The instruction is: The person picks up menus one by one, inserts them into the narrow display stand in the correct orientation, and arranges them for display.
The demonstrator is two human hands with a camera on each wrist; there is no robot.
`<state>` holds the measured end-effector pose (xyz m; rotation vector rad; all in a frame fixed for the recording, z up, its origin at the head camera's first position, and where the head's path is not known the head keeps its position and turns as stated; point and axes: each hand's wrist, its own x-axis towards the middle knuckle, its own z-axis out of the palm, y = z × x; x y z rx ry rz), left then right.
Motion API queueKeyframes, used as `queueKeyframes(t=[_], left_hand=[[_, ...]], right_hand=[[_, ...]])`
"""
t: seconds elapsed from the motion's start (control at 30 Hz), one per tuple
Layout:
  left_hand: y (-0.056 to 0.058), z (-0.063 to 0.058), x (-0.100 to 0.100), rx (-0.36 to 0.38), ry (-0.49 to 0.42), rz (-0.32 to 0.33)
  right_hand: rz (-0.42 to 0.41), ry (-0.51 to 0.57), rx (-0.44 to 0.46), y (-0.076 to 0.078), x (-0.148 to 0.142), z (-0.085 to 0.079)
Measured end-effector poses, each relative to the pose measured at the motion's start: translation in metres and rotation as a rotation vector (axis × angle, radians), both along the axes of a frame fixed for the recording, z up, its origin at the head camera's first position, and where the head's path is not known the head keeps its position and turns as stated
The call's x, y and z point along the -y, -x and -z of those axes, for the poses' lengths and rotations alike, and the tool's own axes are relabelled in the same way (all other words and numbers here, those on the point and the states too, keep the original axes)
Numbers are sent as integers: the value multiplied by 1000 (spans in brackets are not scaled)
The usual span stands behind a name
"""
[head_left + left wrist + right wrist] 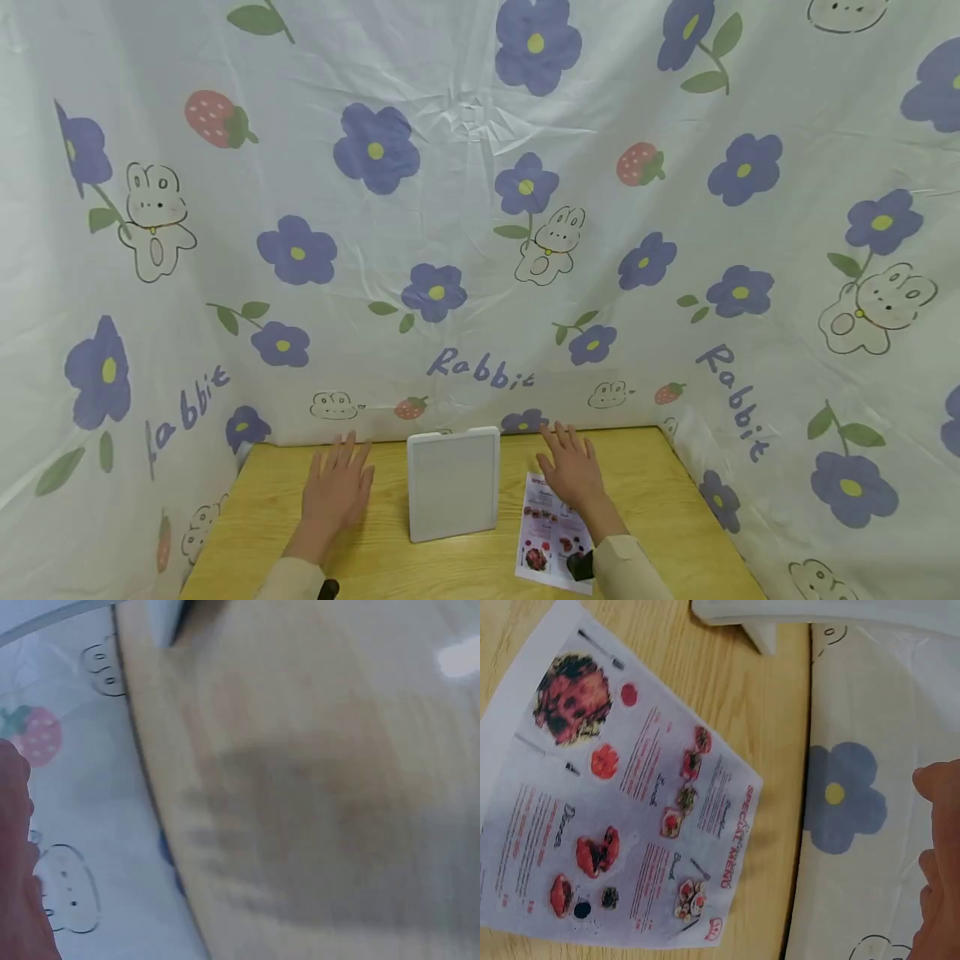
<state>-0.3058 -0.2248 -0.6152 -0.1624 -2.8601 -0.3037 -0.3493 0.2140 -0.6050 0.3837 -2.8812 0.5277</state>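
Left grip [337,483] and right grip [573,472], slack, fingers straight, seemingly hover either side of a white panel [453,487].

Board [453,487] standing on table [405,571], menu sheet [546,533] on table to its right, curtain [465,225] behind

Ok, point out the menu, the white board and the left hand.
Menu [622,799], right wrist view: middle of its printed side.
White board [453,486], head view: middle of its front.
Left hand [337,486], head view: back of the hand.
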Motion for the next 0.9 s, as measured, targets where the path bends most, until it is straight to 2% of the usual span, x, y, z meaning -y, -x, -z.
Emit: queueKeyframes(t=[0.13,0.33,0.43,0.5,0.57,0.63,0.77,0.9], left_hand=[[5,-20,-7,-71,-47,-27],[16,-57,-26,-173,-187,-106],[19,-74,-35,-195,-251,-113],[22,-82,-44,-218,-275,-102],[24,-86,-58,-257,-287,-81],[24,-86,-73,-327,-282,-49],[25,-80,-102,-466,-263,25],[24,-74,-134,-526,-281,82]], right_hand=[[22,59,5,-3,-3,-7],[61,170,-104,-5,-7,-23],[97,226,-138,-3,-9,-29],[130,272,-132,-4,-13,-31],[173,297,-119,-6,-18,-31],[210,325,-99,-10,-24,-31],[286,404,-44,-23,-35,-26],[367,531,18,-40,-49,-11]])
